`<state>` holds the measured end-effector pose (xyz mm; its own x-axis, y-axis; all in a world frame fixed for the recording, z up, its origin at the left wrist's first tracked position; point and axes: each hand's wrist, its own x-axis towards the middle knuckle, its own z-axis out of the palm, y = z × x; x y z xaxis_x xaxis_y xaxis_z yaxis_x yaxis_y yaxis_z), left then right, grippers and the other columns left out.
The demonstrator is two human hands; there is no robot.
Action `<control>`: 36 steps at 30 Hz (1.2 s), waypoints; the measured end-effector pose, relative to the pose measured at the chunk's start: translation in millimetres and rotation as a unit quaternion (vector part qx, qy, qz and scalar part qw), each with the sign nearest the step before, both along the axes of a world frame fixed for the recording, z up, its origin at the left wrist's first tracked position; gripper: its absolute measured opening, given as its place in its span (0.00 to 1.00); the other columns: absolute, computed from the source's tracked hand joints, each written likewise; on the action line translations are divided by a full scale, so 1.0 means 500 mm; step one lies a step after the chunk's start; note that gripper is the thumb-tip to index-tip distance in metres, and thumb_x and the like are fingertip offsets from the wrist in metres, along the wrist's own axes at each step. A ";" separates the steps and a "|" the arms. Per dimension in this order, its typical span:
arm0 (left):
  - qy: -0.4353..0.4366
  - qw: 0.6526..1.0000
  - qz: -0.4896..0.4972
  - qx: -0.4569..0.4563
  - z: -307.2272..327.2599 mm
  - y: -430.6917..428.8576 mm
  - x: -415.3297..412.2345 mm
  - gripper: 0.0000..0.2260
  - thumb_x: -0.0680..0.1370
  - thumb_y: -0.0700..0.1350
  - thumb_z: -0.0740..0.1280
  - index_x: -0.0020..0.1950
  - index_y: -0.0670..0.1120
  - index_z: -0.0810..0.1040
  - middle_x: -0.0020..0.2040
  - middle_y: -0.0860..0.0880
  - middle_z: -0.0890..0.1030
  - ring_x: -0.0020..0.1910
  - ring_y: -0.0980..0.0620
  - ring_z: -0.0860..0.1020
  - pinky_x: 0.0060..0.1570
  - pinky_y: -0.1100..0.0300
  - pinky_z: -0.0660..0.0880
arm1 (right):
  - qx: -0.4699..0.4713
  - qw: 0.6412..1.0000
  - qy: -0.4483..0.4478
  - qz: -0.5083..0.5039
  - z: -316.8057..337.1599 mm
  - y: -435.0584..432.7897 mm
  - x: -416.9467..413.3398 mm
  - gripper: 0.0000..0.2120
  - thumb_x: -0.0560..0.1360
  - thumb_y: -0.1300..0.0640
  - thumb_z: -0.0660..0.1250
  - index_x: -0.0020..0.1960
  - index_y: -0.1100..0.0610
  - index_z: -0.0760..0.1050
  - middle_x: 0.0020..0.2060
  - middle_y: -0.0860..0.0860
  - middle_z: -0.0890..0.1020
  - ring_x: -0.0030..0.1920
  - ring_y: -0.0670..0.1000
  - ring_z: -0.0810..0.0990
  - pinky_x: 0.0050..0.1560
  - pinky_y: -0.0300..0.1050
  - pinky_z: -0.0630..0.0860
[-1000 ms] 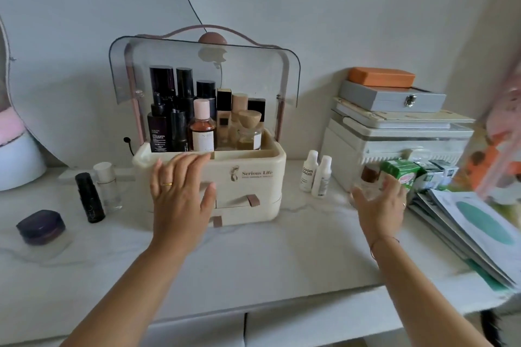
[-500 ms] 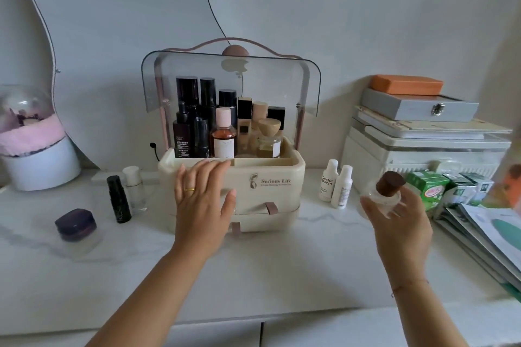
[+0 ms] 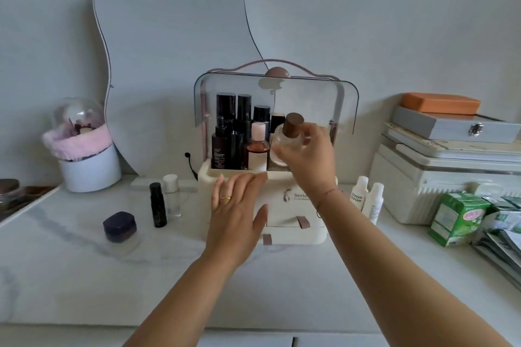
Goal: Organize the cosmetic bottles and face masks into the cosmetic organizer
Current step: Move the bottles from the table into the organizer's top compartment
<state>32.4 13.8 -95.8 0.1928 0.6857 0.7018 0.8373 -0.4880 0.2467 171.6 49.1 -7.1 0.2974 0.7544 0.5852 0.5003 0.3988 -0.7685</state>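
Observation:
A cream cosmetic organizer [image 3: 293, 231] stands at the middle of the marble counter, its clear lid [image 3: 344, 101] raised. Several dark bottles [image 3: 225, 132] and a pink-capped bottle [image 3: 257, 149] stand in its top tray. My right hand [image 3: 310, 158] holds a round clear bottle with a brown cap [image 3: 289, 135] over the tray's right side. My left hand [image 3: 236, 211] lies flat against the organizer's front, fingers spread. Two white bottles [image 3: 366, 200] stand to the organizer's right; a black bottle [image 3: 158, 205], a clear bottle [image 3: 172, 194] and a dark jar [image 3: 119, 227] sit to its left. Face mask packets [image 3: 501, 239] lie at far right.
A green carton [image 3: 456, 222] stands beside the mask packets. Stacked white and grey boxes [image 3: 451, 166] with an orange case [image 3: 439, 103] fill the back right. A wavy mirror [image 3: 169, 51] leans on the wall; a white pot with pink trim [image 3: 84, 155] stands at left.
My right hand carried the brown-capped bottle from the right side of the counter up and left, over the organizer's tray. My left hand stayed on the organizer's front.

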 end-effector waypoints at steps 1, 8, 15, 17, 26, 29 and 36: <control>0.001 1.000 0.000 0.001 0.000 0.000 -0.001 0.22 0.76 0.48 0.62 0.70 0.54 0.64 0.66 0.57 0.68 0.69 0.55 0.63 0.74 0.54 0.42 | -0.006 1.000 -0.013 -0.015 -0.003 0.010 -0.007 0.13 0.66 0.50 0.72 0.48 0.51 0.74 0.51 0.49 0.77 0.44 0.42 0.76 0.47 0.34 0.73; 0.002 1.000 0.000 0.002 0.000 0.002 -0.004 0.21 0.77 0.49 0.60 0.70 0.54 0.63 0.67 0.57 0.67 0.70 0.55 0.62 0.74 0.52 0.44 | -0.036 0.994 -0.090 -0.053 -0.028 0.038 -0.013 0.19 0.68 0.54 0.72 0.57 0.57 0.73 0.54 0.51 0.75 0.47 0.46 0.72 0.45 0.35 0.66; 0.001 1.000 0.001 0.000 -0.006 0.005 -0.006 0.21 0.78 0.50 0.59 0.72 0.54 0.61 0.68 0.57 0.66 0.71 0.55 0.60 0.74 0.52 0.42 | -0.046 0.990 -0.125 -0.042 -0.015 0.052 -0.009 0.20 0.68 0.54 0.69 0.58 0.49 0.71 0.49 0.50 0.80 0.47 0.52 0.78 0.40 0.44 0.73; -0.003 1.000 0.000 -0.001 -0.008 0.006 -0.005 0.21 0.79 0.50 0.58 0.72 0.54 0.61 0.69 0.57 0.66 0.72 0.55 0.60 0.74 0.52 0.42 | -0.056 0.988 -0.138 -0.043 -0.009 0.057 -0.007 0.18 0.67 0.54 0.68 0.57 0.47 0.73 0.48 0.50 0.81 0.46 0.52 0.79 0.39 0.43 0.73; -0.003 1.000 -0.002 0.003 -0.007 0.010 -0.004 0.22 0.78 0.50 0.60 0.72 0.53 0.61 0.69 0.56 0.66 0.72 0.55 0.60 0.74 0.51 0.43 | -0.095 0.976 -0.182 -0.075 -0.025 0.070 -0.005 0.13 0.70 0.54 0.69 0.51 0.59 0.74 0.44 0.54 0.80 0.44 0.55 0.79 0.42 0.49 0.78; -0.002 1.000 -0.004 0.001 -0.010 0.009 -0.005 0.21 0.79 0.50 0.60 0.72 0.53 0.61 0.69 0.56 0.66 0.72 0.55 0.60 0.74 0.51 0.42 | -0.097 0.974 -0.185 -0.085 -0.024 0.072 -0.009 0.13 0.70 0.56 0.69 0.52 0.61 0.74 0.50 0.55 0.76 0.47 0.56 0.77 0.44 0.47 0.75; 0.005 1.000 -0.003 0.009 -0.012 0.011 -0.008 0.23 0.77 0.49 0.60 0.72 0.53 0.61 0.69 0.56 0.66 0.71 0.55 0.60 0.74 0.52 0.42 | 0.001 0.984 -0.149 -0.093 -0.044 0.043 0.016 0.20 0.72 0.64 0.66 0.63 0.59 0.72 0.60 0.55 0.72 0.55 0.55 0.75 0.54 0.45 0.73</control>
<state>28.6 19.3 -101.6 0.2038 0.6719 0.7121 0.8363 -0.4976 0.2302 179.5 70.9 -29.3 0.2454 0.7024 0.6682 0.7679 0.2798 -0.5762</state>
